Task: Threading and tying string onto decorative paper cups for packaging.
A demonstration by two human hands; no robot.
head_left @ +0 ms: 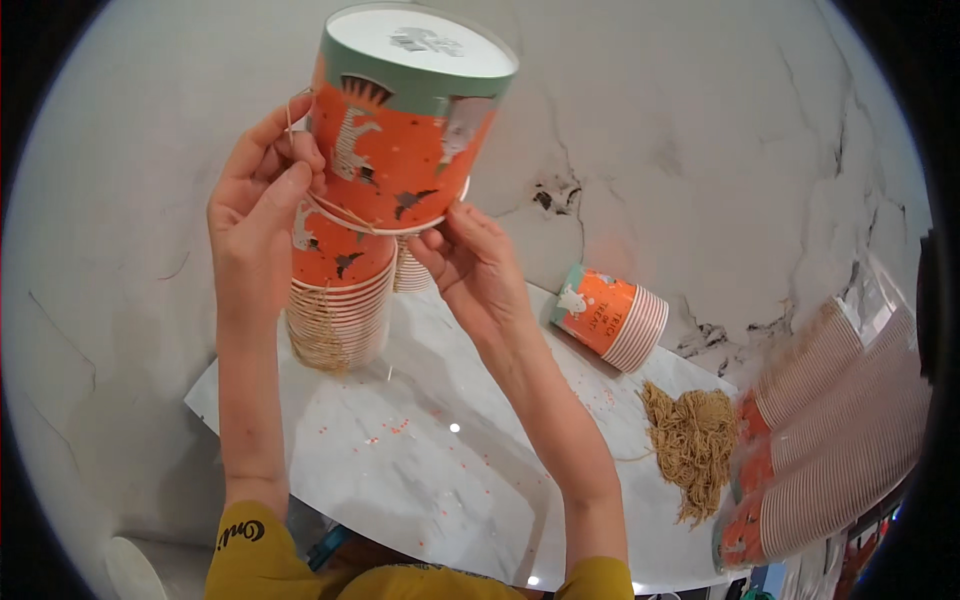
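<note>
- Over the white, marble-patterned table [380, 500], an orange paper cup with a green band [405, 155] is upside down and tilted, overlapping a tall stack of matching cups [342, 265] (whether they touch is unclear).
- At its left side, the left hand [258, 205] pinches a thin tan string [290, 115].
- At its white rim, the right hand [472, 258] grips with thumb and fingers.
- Rightward lie a short row of nested orange cups [612, 318], a tan string heap [692, 440] and plastic-wrapped cup stacks [825, 440].

Right of the upright cup stack [338, 325] on the bench [440, 470]: tipped stack [612, 318]; farther, string heap [692, 450]; farthest, bagged cups [840, 430].
</note>
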